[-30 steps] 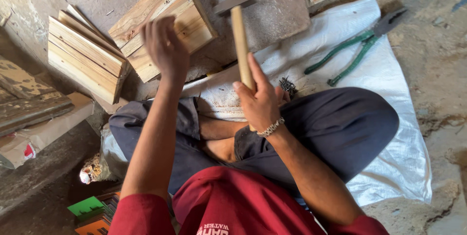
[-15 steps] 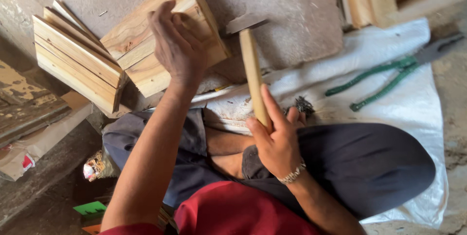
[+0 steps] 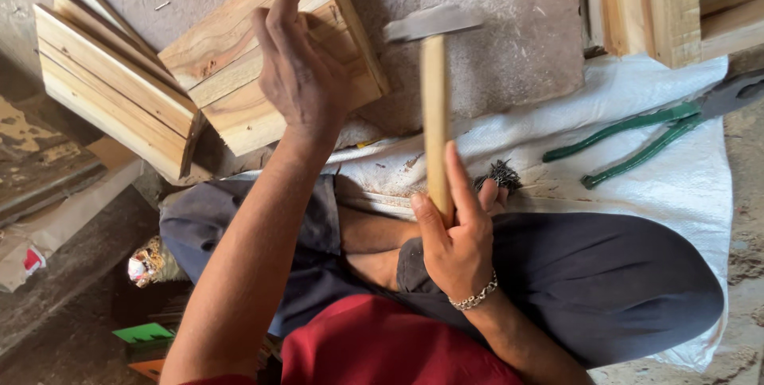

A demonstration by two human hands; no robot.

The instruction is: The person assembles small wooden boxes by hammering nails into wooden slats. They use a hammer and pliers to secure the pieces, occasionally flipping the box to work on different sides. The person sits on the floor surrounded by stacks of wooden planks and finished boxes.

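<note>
My right hand [image 3: 455,238] grips the wooden handle of a hammer [image 3: 434,90] whose metal head is raised over a flat stone slab [image 3: 509,42]. My left hand [image 3: 298,74] rests with fingers extended on a wooden plank assembly [image 3: 239,90] lying on that slab; whether it pinches a nail there is hidden. A small pile of dark nails [image 3: 501,174] lies on a white woven sack [image 3: 637,146] just beyond my right hand. I sit cross-legged in dark trousers with my knees under both arms.
Green-handled pincers [image 3: 645,142] lie on the sack to the right. A stack of wooden planks [image 3: 111,90] leans at the left. More wooden frames [image 3: 652,3] stand at the top right. Small coloured packets [image 3: 143,333] lie on the floor at lower left.
The hammer has swung from tilted to nearly upright, and its head has shifted toward the slab's middle. My left hand stays on the plank assembly. The view has shifted closer.
</note>
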